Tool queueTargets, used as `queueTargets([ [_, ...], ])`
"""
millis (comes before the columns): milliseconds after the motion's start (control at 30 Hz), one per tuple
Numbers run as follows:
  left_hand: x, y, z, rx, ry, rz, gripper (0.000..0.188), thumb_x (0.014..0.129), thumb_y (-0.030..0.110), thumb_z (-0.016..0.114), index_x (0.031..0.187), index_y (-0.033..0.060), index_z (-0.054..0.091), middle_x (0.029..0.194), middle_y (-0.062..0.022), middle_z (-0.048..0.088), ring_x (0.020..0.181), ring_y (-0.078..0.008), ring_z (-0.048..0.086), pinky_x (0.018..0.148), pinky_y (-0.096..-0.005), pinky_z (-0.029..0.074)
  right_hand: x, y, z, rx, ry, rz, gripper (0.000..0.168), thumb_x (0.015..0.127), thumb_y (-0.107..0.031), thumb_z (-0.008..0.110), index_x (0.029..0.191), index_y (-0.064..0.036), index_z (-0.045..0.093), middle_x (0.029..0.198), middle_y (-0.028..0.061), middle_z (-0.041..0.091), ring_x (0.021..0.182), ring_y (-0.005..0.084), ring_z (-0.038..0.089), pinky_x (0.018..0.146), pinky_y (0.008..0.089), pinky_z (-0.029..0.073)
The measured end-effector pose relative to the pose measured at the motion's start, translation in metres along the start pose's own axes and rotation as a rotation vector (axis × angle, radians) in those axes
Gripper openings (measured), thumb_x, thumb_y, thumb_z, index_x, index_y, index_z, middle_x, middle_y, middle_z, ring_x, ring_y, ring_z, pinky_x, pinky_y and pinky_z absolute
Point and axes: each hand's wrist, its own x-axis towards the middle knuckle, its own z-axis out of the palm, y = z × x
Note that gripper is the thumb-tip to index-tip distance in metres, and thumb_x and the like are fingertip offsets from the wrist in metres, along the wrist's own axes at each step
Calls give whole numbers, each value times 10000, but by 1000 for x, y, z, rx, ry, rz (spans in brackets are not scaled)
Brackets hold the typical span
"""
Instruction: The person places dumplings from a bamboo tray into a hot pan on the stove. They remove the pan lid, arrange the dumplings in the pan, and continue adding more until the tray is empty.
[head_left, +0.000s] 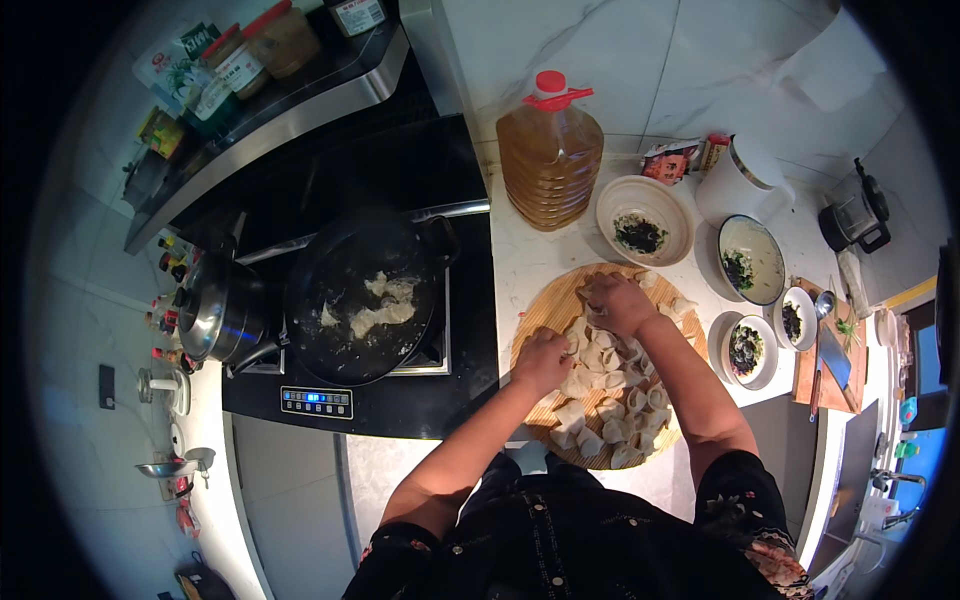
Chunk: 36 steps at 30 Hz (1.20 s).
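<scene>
A round bamboo board (540, 315) carries many folded wontons (600, 358), some heaped in the middle and others towards its near edge. My left hand (541, 364) is at the left side of the heap, fingers curled against the wontons there. Farther up the board, my right hand (616, 304) reaches down with its fingertips at a wonton near the far left rim. The fingers partly hide what lies under both hands, so a grip cannot be made out. Left of the board, a black wok (360, 300) on the cooktop holds several pale wontons (382, 315) in dark liquid.
A large oil jug (551, 161) stands behind the board. Bowls with dark and green seasonings (645, 195) line the right side. Beyond them, a knife (834, 356) lies on a wooden cutting board (806, 375). A steel kettle (217, 307) sits left of the wok, under the range hood (360, 90).
</scene>
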Motion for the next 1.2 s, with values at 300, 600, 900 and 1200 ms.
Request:
queueTargets([
  [300,4,-15,14,-61,68,109,69,716,64,657,759,46,606,893,-107,581,861,-300,574,743,-375,479,-2,10,6,26,107,-144,86,630,-166,685,654,-117,618,880,52,564,974,274,510,865,408,404],
  [600,1,-15,-21,-223,-13,13,94,754,67,646,817,31,586,886,-104,580,853,-290,579,735,-351,477,2,4,1,173,115,-63,96,614,-128,700,670,-102,627,783,50,605,905,268,535,825,415,409],
  [900,-28,-4,-70,-449,131,-32,97,811,97,619,841,22,564,873,-105,580,849,-270,589,707,-336,475,23,-42,-58,544,269,-3,141,634,-17,748,743,-19,658,810,76,603,864,254,549,783,331,443],
  [1200,-78,-17,-209,-254,507,-25,87,789,50,635,861,18,599,932,-126,616,867,-289,614,720,-318,482,119,-175,-86,445,294,-453,125,652,-92,734,718,-38,644,764,71,604,779,258,550,750,349,434],
])
